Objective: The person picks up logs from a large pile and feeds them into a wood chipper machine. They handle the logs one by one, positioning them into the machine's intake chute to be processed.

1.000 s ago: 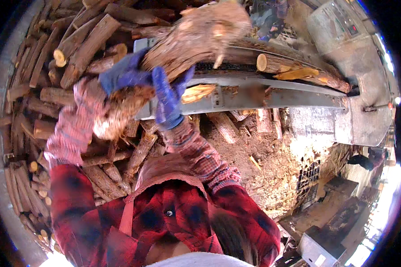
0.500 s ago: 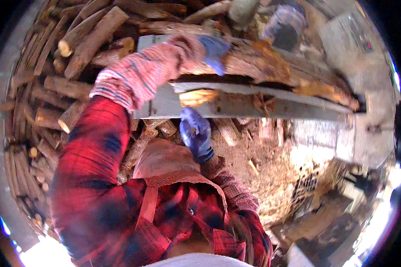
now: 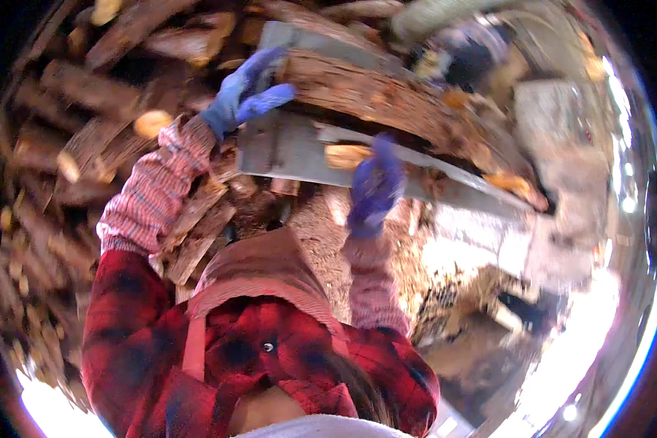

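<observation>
Left hand (image 3: 244,91), blue-gloved: fingers curled over the near end of a long bark-covered log (image 3: 387,98), thumb beneath, apparently steadying it. The log lies lengthwise on a grey metal beam (image 3: 292,150), probably a splitter bed. Right hand (image 3: 376,186): blurred, fingers loosely bent at the beam's edge; grip uncertain. Stacked firewood (image 3: 66,146) lies left.

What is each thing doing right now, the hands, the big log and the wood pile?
Left hand: blue-gloved, resting on the log's left end.
Right hand: blue-gloved, raised just under the log, at the beam's edge; grip unclear from blur.
Log: lying lengthwise on the beam, bark on.
Beam: grey metal, level, carrying the log.
Wood pile: split pieces heaped on the left.
</observation>
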Motion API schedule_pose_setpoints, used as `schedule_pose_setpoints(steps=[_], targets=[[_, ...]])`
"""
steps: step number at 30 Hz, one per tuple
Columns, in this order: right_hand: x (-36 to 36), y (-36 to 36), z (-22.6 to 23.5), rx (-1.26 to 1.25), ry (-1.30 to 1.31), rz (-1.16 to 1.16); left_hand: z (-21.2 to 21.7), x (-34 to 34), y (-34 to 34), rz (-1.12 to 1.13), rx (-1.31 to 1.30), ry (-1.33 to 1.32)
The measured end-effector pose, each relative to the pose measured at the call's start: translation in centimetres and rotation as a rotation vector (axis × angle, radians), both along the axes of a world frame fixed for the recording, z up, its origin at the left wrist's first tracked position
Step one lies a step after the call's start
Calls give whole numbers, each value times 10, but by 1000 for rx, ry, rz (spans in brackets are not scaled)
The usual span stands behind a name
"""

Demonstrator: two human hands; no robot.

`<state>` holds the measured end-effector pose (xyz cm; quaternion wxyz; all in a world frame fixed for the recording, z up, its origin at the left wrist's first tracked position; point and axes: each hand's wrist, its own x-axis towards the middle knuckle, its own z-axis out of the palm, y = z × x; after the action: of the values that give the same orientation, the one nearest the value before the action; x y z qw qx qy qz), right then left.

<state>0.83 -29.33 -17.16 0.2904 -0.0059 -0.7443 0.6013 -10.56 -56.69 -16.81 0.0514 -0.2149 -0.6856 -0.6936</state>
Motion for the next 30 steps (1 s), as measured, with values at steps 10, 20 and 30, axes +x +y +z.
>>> schedule_pose_setpoints(steps=[10,20,30], targets=[[-153,314,-5,380,-317,-243,-14,-54,66,252,151,-75],[-136,427,49,654,-199,-624,11,-58,230,164,-38,-174],[-94,435,0,940,-368,-830,-17,-70,267,604,-386,363]])
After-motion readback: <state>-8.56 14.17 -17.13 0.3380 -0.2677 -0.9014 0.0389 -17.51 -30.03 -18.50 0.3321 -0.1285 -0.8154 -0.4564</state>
